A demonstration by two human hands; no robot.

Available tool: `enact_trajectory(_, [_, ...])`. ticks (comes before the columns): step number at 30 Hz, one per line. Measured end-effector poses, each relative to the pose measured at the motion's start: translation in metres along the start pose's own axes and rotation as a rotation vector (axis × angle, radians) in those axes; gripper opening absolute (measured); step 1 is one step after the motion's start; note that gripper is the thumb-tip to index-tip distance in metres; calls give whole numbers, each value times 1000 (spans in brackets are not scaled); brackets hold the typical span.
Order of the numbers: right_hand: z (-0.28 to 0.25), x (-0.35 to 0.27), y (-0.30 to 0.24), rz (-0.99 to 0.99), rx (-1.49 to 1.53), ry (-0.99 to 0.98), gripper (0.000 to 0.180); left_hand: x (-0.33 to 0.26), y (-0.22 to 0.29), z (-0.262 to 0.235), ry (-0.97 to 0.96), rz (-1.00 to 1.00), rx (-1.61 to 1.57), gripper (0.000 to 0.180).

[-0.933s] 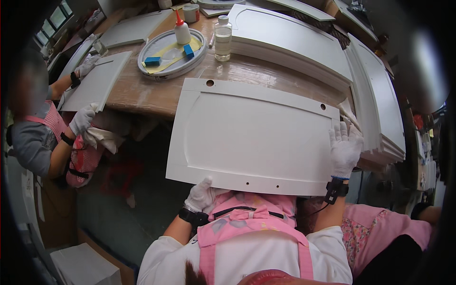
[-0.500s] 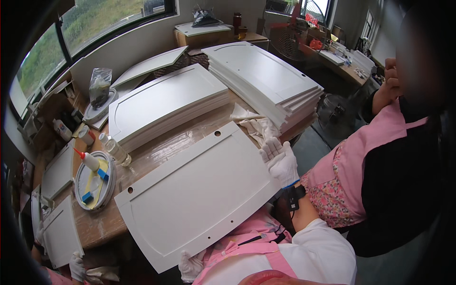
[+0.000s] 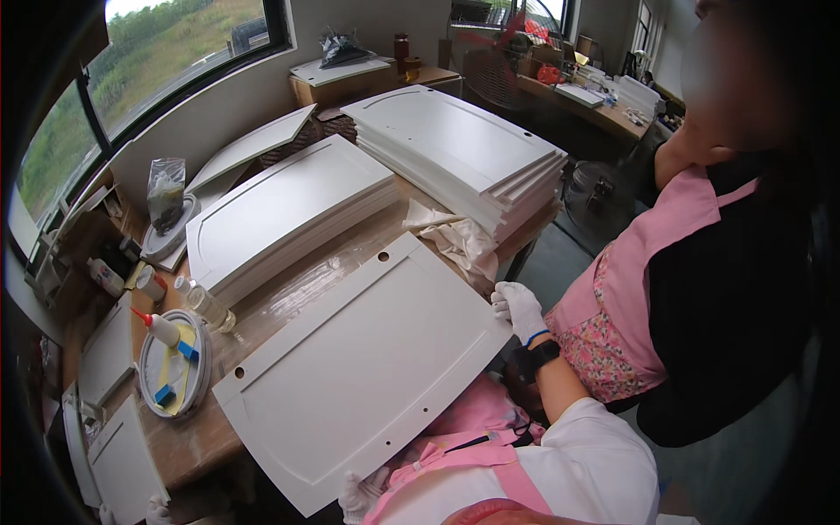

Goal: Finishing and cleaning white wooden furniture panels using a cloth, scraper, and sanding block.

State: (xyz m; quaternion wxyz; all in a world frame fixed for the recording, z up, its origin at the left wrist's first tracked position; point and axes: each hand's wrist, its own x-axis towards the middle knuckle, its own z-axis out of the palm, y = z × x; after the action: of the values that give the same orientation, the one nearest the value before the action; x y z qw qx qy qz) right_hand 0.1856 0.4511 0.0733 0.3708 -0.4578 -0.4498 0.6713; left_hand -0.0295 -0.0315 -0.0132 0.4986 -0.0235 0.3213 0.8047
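Observation:
A white cabinet door panel (image 3: 367, 367) with a raised border and round holes lies tilted in front of me, its far part over the table. At its near edge, low in the view, my left hand (image 3: 360, 497) in a white knit glove is closed on the panel's rim; some fingers are hidden. My right hand (image 3: 520, 312), also gloved, sits just beside the panel's right end. Its fingers are curled in, with nothing visible in them. A dark band circles my right wrist.
Stacks of white panels (image 3: 289, 206) (image 3: 455, 136) stand on the table. A crumpled white cloth (image 3: 451, 234) lies by the right stack. Left are a round lid (image 3: 197, 385) with a red-tipped bottle (image 3: 157, 326) and blue blocks. A person in a pink apron (image 3: 612, 306) stands right; another's gloved hand (image 3: 158, 510) shows lower left.
My right hand has gone from palm-up with spread fingers to curled fingers beside the panel. The whole view has shifted slightly. The panel stays in nearly the same place.

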Motion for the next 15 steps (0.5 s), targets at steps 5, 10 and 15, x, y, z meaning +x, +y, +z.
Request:
enact_trajectory(5, [9, -16, 7, -185, -934, 159, 42, 1, -7, 24, 130, 78, -102, 58])
enact_trajectory(10, [16, -22, 6, -171, -1057, 26, 48, -4, -4, 28, 6, 129, -163, 55])
enact_trajectory(15, [25, -34, 1, -117, -1051, 70, 47, -19, 5, 27, -41, 115, -136, 48])
